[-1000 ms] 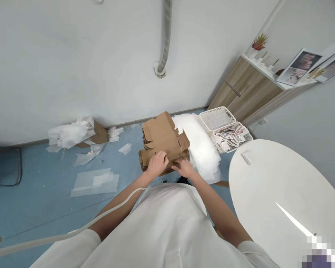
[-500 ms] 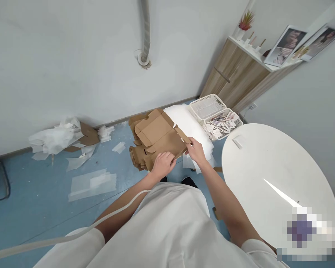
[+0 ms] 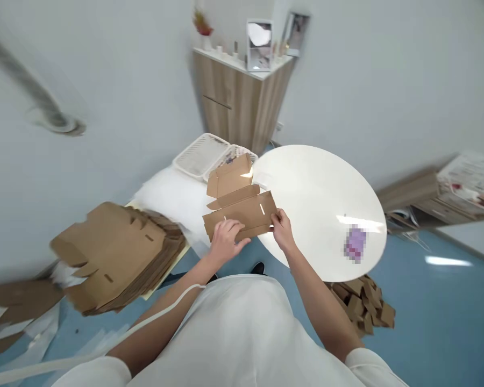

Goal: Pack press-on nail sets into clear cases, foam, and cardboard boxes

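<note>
An unfolded brown cardboard box blank [image 3: 242, 210] with slots and side flaps is held in front of me, tilted, over the near left edge of the white round table [image 3: 306, 177]. My right hand [image 3: 282, 229] pinches its lower right corner, thumb on top. On the lower panel lie the fingers of my left hand [image 3: 227, 237], its thumb spread away beyond the near edge. A stack of similar flat blanks [image 3: 116, 252] is to my left. White foam sheets [image 3: 169, 199] lie behind that stack.
White plastic baskets [image 3: 201, 156], one with small packets, stand before a wooden cabinet [image 3: 234, 94]. A blurred purple item [image 3: 355, 243] rests on the table. Brown cardboard pieces [image 3: 363, 303] are heaped on the floor at right. Packing scraps [image 3: 36, 333] lie at far left.
My view has swung right. The box blank has come away from the stack with my hands and is now by the round table. My left hand has spread over the panel.
</note>
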`<action>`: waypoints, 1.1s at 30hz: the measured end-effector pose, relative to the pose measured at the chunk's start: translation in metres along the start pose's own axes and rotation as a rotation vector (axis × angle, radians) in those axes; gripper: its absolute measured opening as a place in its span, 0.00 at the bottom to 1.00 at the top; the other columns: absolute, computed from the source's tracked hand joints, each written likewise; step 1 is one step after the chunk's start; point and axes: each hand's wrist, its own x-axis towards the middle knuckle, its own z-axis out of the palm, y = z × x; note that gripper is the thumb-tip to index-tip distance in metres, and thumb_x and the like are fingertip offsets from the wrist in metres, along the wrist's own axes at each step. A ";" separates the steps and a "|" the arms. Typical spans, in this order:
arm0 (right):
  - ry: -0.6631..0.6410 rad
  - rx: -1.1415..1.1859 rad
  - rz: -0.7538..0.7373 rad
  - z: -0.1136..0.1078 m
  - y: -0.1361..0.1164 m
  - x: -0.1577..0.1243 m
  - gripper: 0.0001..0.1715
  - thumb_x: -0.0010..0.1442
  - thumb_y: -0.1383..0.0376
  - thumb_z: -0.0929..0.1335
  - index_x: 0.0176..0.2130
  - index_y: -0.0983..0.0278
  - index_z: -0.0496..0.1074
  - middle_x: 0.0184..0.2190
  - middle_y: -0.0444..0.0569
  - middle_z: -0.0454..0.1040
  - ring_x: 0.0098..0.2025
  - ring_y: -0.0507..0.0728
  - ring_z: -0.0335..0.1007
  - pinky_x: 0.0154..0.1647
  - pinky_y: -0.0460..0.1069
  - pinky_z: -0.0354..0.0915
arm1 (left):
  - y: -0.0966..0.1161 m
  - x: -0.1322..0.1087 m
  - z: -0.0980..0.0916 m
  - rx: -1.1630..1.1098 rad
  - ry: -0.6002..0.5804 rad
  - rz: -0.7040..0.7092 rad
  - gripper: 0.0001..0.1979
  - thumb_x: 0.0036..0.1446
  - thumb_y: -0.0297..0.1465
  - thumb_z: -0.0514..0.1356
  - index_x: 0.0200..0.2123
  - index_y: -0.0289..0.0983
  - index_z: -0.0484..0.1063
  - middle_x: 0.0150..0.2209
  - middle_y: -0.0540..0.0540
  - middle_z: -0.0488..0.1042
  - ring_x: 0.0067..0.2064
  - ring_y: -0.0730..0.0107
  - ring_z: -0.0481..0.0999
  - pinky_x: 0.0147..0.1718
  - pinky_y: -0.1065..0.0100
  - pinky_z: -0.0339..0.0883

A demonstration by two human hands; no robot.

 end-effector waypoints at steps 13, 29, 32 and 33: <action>0.313 0.286 0.285 -0.174 0.093 -0.031 0.19 0.50 0.60 0.64 0.43 0.62 0.62 0.35 0.48 0.72 0.32 0.53 0.70 0.31 0.50 0.69 | 0.015 0.067 0.147 -0.769 -0.225 -0.625 0.24 0.45 0.42 0.58 0.42 0.33 0.66 0.38 0.40 0.74 0.36 0.63 0.74 0.32 0.64 0.68; 0.487 -0.130 0.438 -0.189 0.134 -0.028 0.19 0.50 0.56 0.61 0.40 0.64 0.63 0.40 0.50 0.70 0.40 0.54 0.67 0.37 0.49 0.64 | 0.010 0.111 0.172 -0.683 -0.332 -0.517 0.22 0.46 0.39 0.58 0.43 0.33 0.67 0.39 0.42 0.74 0.38 0.65 0.73 0.37 0.64 0.68; 0.450 -0.121 0.482 -0.185 0.135 -0.027 0.21 0.50 0.57 0.60 0.42 0.65 0.62 0.40 0.51 0.71 0.39 0.54 0.68 0.37 0.48 0.64 | 0.009 0.120 0.171 -0.617 -0.293 -0.462 0.30 0.45 0.39 0.60 0.51 0.35 0.60 0.47 0.39 0.69 0.45 0.64 0.71 0.43 0.63 0.65; 0.442 -0.136 0.498 -0.184 0.135 -0.027 0.23 0.50 0.57 0.61 0.44 0.65 0.61 0.40 0.51 0.71 0.38 0.54 0.68 0.37 0.49 0.64 | 0.009 0.121 0.169 -0.568 -0.299 -0.415 0.32 0.44 0.40 0.61 0.53 0.35 0.57 0.49 0.39 0.67 0.47 0.63 0.70 0.45 0.62 0.64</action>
